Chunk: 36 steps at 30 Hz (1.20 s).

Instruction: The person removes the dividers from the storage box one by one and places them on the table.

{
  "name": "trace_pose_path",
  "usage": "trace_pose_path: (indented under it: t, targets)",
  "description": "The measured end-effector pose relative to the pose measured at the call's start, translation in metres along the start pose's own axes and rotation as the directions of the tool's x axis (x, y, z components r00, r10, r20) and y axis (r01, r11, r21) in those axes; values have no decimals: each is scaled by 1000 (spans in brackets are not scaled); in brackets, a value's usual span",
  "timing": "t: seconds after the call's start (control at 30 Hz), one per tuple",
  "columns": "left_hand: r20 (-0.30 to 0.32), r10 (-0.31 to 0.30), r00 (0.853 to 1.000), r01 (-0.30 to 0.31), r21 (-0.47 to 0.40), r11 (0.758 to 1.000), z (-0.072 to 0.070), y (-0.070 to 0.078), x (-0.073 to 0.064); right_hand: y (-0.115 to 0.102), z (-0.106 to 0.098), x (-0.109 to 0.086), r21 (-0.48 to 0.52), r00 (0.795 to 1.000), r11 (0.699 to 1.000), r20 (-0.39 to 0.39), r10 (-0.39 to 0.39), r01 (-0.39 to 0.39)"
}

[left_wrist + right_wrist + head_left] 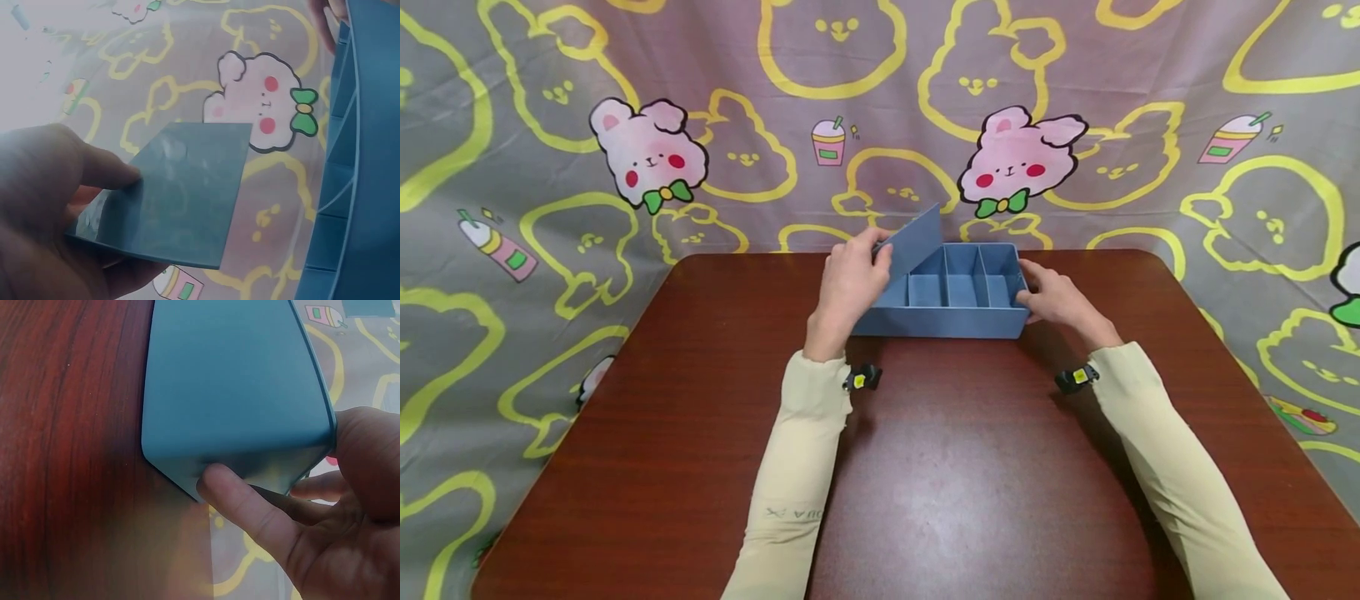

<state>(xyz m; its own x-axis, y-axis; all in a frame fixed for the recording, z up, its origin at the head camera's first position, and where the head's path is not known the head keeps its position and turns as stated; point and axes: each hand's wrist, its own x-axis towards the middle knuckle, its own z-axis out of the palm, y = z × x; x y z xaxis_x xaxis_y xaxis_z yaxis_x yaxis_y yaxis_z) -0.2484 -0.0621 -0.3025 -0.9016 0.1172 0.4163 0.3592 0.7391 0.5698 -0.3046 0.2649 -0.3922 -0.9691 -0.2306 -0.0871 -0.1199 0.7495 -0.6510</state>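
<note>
A long blue compartment box (940, 322) stands on the table, its several open sections divided by thin walls. Over its left part, my left hand (850, 279) pinches a flat, thin blue panel (917, 242), tilted up with its right end highest. In the left wrist view the thumb lies on the face of the panel (181, 194) and the fingers are beneath it. My right hand (1056, 297) grips the box's right end, digits at the rim. The right wrist view shows one finger of this hand (300, 544) against the end wall of the box (237, 381).
The brown wooden table (700, 433) has its back edge just behind the box. A patterned curtain (745, 142) with bears hangs close behind and along both sides. Black straps with yellow tags sit at both wrists.
</note>
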Motion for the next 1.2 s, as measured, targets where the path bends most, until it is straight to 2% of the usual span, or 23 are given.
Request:
trace_pose_path:
  t: [0.2, 0.43, 0.73, 1.2]
  targets:
    - [76, 26, 997, -23, -44, 999, -4, 4, -3, -1, 0, 0, 5, 1000, 1000, 5, 8, -8]
    - [146, 36, 989, -21, -98, 995, -1, 7, -3, -3, 0, -2, 5, 1000, 1000, 7, 29, -29]
    - [279, 59, 958, -23, -130, 991, 7, 7, 0, -3, 1, 0, 9, 1000, 1000, 12, 26, -26]
    - [314, 90, 945, -20, -219, 976, 9, 5, 1, -3, 1, -2, -1, 1000, 1000, 6, 23, -23]
